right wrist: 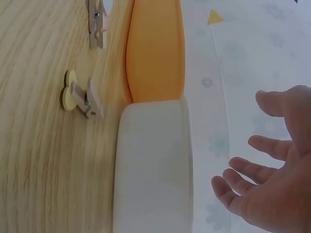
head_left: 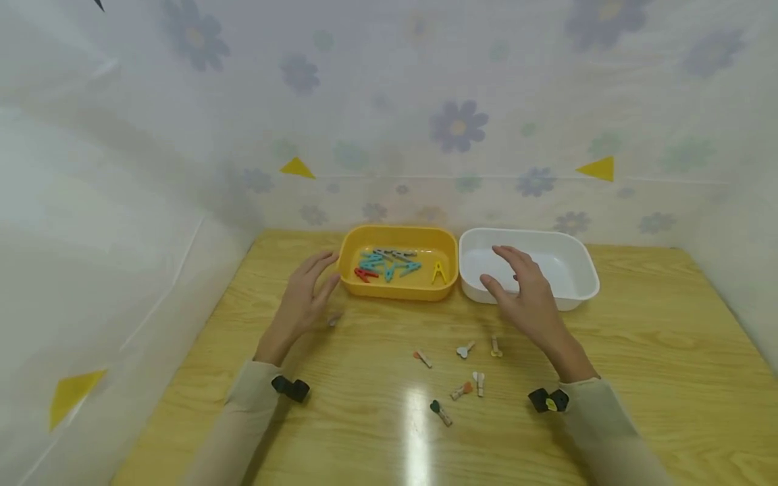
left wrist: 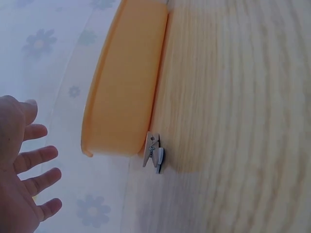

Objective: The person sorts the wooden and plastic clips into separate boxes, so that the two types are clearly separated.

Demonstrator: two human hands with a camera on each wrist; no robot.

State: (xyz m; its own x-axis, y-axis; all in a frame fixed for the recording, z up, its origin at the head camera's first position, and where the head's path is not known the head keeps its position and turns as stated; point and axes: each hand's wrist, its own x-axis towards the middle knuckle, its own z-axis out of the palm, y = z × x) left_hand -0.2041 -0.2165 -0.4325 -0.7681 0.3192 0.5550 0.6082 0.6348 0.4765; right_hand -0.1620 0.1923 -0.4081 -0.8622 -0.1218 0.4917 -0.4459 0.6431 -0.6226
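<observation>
My left hand [head_left: 302, 295] is beside the left end of a yellow plastic tray [head_left: 395, 293], fingers spread and holding nothing. Plastic clothespins in blue [head_left: 372, 263], red [head_left: 365, 275], yellow [head_left: 439, 273] and grey lie inside that tray. Over the front of a white tray [head_left: 571, 270] hovers my right hand [head_left: 527, 297], its fingers loosely bent around nothing. Small wooden clothespins with heart and other shapes are scattered in front of the trays, among them a green-heart clothespin [head_left: 440, 412] and a yellow-topped clothespin [right wrist: 86, 99]. Another wooden clothespin [left wrist: 152, 151] lies near the yellow tray's left corner.
Both trays stand side by side at the back of a wood-grain table [head_left: 340, 418]. Behind them hangs a flowered white sheet [head_left: 389, 121] with yellow triangles [head_left: 598, 169] on it. White sheeting also borders the table's left and right sides.
</observation>
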